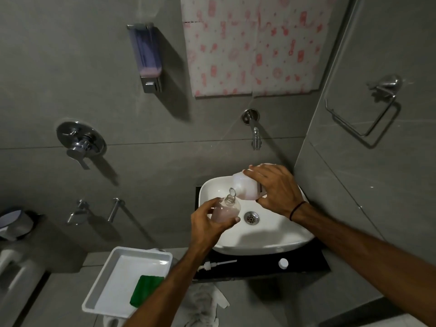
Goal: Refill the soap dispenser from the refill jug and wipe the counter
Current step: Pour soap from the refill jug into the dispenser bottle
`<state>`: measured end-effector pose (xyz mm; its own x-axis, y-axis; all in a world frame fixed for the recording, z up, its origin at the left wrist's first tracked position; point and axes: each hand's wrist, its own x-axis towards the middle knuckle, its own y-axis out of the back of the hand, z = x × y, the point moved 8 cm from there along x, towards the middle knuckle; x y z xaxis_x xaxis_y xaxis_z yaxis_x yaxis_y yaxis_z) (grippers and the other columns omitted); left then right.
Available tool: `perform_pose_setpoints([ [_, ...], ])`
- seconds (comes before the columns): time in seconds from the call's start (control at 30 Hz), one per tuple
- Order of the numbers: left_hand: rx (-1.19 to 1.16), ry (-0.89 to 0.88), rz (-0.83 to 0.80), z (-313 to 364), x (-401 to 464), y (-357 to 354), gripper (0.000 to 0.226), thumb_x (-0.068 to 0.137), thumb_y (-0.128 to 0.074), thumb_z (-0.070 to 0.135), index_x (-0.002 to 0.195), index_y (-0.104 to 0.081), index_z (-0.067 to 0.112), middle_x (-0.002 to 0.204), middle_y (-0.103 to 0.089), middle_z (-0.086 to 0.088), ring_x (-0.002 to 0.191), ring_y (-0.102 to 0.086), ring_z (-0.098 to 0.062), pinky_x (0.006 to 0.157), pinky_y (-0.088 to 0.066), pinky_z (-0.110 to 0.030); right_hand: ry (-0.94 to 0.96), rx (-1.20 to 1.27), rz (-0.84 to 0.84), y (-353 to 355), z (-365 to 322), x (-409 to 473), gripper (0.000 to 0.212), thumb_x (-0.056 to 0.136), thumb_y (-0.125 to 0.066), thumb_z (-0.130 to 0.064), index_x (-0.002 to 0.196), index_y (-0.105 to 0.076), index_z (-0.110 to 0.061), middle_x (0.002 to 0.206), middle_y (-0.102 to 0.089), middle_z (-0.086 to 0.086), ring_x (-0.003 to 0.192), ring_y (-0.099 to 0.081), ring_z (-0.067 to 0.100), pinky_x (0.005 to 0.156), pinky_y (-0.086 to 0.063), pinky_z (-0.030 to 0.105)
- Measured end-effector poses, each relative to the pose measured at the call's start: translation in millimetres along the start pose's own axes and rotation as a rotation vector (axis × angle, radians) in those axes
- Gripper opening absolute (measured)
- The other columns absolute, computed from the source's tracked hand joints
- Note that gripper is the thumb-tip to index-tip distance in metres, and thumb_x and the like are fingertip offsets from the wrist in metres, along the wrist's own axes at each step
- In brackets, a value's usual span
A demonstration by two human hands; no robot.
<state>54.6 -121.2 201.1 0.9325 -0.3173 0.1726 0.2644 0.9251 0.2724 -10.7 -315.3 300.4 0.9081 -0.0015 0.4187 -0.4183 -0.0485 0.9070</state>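
Soap dispenser: clear bottle, held over the white basin in the lower middle of the frame, pinkish soap already partway up inside, so the refill looked well underway but not finished.
Left hand: fingers wrapped round the bottle's body, keeping it roughly upright with the neck open.
Right hand: spread over the refill jug, gripping it tipped down so its mouth sat right at the bottle's neck. Couldn't make out an actual stream of soap.
Pump head: off the bottle, lying on the dark counter in front of the basin. It would need screwing back on.
Jug cap: small and white, also loose on the counter, right of the pump.
Wiping: didn't look started, I'd say. Green sponge sat in the white tray at lower left, and a crumpled cloth lay at bottom centre.
Room: dim bathroom, grey tiled walls, wall tap above the basin, a wall-mounted dispenser at upper left, towel ring at right.
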Motion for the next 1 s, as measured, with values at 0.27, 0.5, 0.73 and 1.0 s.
perform_pose_setpoints([
  [0.27, -0.007, -0.013, -0.006, 8, 3, -8, 0.066, 0.048, -0.103, 0.031, 0.107, -0.076, 0.019, 0.099, -0.075, 0.010, 0.082, -0.067, 0.004, 0.054, -0.047, -0.005, -0.005, -0.039, -0.033, 5, 7, 2, 0.072, 0.064, -0.082, -0.025, 0.133, -0.063, -0.022, 0.139, -0.062, 0.007, 0.123, -0.059, 0.032, 0.103, -0.045, 0.050],
  [0.5, -0.021, -0.022, -0.015, 12, 2, -12, 0.064, 0.049, -0.103, 0.027, 0.106, -0.076, 0.016, 0.099, -0.076, 0.006, 0.081, -0.066, 0.004, 0.051, -0.047, -0.005, -0.001, -0.059, -0.053, 7, 11, 1, 0.071, 0.065, -0.080, -0.024, 0.134, -0.063, -0.023, 0.140, -0.061, 0.007, 0.124, -0.058, 0.033, 0.104, -0.043, 0.051],
  [0.73, -0.038, -0.033, -0.029, 17, 0, -16, 0.062, 0.051, -0.102, 0.022, 0.107, -0.076, 0.014, 0.095, -0.073, 0.014, 0.082, -0.066, 0.007, 0.051, -0.048, -0.003, 0.007, -0.074, -0.059, 9, 14, 1, 0.074, 0.062, -0.081, -0.021, 0.133, -0.063, -0.024, 0.138, -0.062, 0.006, 0.122, -0.059, 0.033, 0.102, -0.044, 0.051],
  [1.0, -0.048, -0.031, -0.041, 22, 1, -22, 0.057, 0.053, -0.101, 0.022, 0.103, -0.076, 0.019, 0.096, -0.074, 0.011, 0.081, -0.066, 0.008, 0.050, -0.047, -0.003, 0.002, -0.097, -0.075, 11, 18, 1, 0.074, 0.061, -0.079, -0.021, 0.133, -0.062, -0.025, 0.139, -0.061, 0.005, 0.123, -0.059, 0.032, 0.101, -0.044, 0.051],
])
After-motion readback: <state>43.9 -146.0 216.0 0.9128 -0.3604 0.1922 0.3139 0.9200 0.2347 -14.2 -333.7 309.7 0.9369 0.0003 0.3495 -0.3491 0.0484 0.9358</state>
